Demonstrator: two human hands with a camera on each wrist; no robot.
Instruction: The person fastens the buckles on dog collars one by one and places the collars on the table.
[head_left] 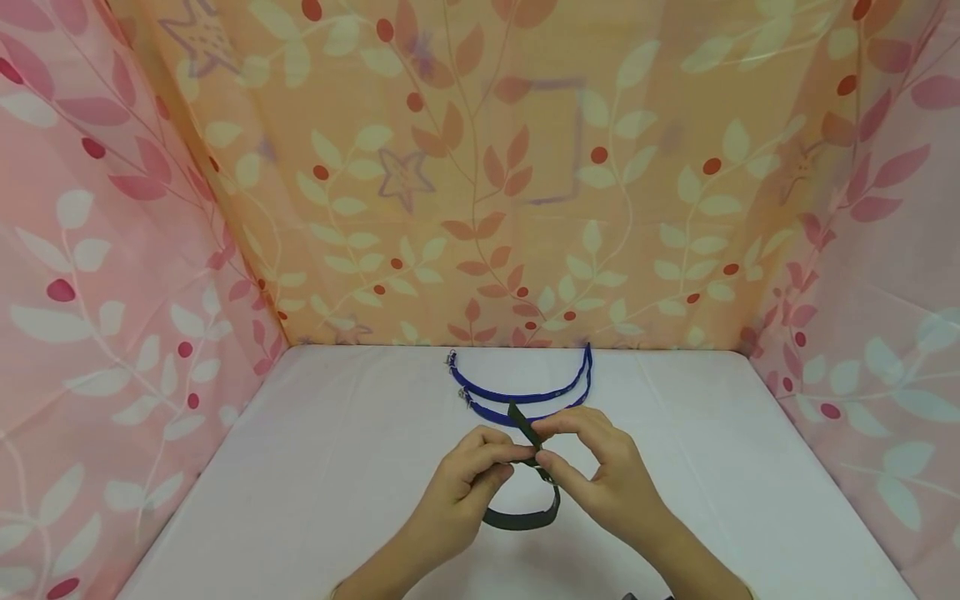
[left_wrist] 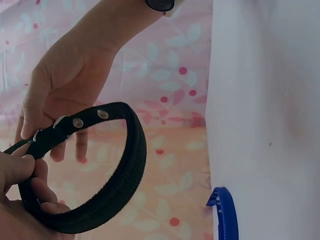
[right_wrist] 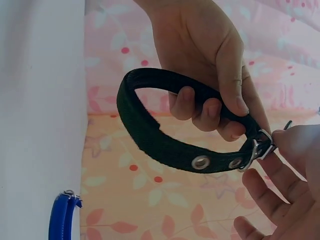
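A dark green collar [head_left: 521,522] with metal eyelets is bent into a loop above the white table. My left hand [head_left: 463,479] grips its band near the buckle [right_wrist: 266,143], fingers curled around it. Opposite, my right hand [head_left: 618,475] pinches the collar's strap end [head_left: 523,423] between thumb and forefinger, where it sticks up past the buckle. A metal ring [right_wrist: 250,156] hangs beside the buckle in the right wrist view. In the left wrist view two eyelets [left_wrist: 103,114] show on the band; fingers partly hide the buckle there.
Two blue collars, a farther one [head_left: 517,399] and a nearer one [head_left: 489,413], lie curved on the white table [head_left: 337,467] beyond my hands, metal fittings at their left ends. Patterned cloth [head_left: 480,208] walls the back and both sides. A dark object [head_left: 630,597] peeks in at the bottom edge.
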